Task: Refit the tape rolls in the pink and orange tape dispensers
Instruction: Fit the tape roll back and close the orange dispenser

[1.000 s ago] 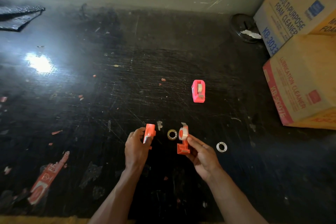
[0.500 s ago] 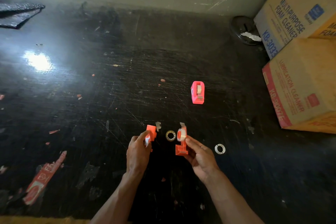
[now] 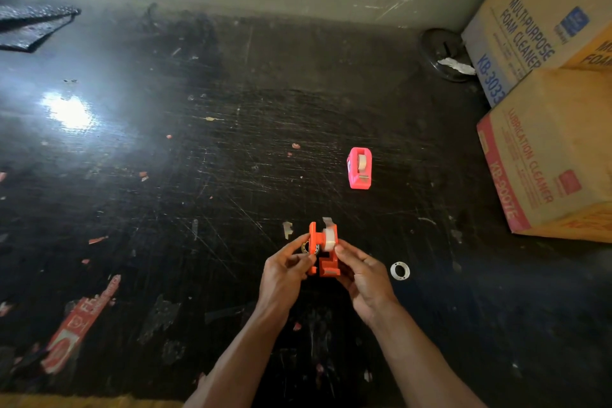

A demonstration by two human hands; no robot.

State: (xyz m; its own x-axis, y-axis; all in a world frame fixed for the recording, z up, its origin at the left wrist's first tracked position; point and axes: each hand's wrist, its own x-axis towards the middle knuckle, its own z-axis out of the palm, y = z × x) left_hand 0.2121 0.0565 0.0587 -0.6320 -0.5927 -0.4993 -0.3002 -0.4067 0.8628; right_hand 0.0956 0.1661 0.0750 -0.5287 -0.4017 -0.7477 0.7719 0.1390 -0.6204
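My left hand (image 3: 284,272) pinches one orange half of a tape dispenser (image 3: 313,243). It is pressed against the other orange half (image 3: 330,267), which my right hand (image 3: 361,272) grips. A clear tape roll (image 3: 330,237) sits on that right half, with a loose tape end sticking up. Behind my left fingers a small tape roll (image 3: 306,247) lies partly hidden on the black table (image 3: 198,175). The pink dispenser (image 3: 360,168) stands further back to the right with a tape roll in it.
A white plastic ring (image 3: 400,270) lies right of my right hand. A tape scrap (image 3: 287,229) lies left of the orange parts. Two cardboard boxes (image 3: 546,149) stand at the right edge. A dark round lid (image 3: 445,55) sits by the back wall. A red sticker (image 3: 79,325) is at front left.
My left hand has brought its orange half to the right, up against the half with the tape roll in my right hand. The small roll on the table is now partly covered.
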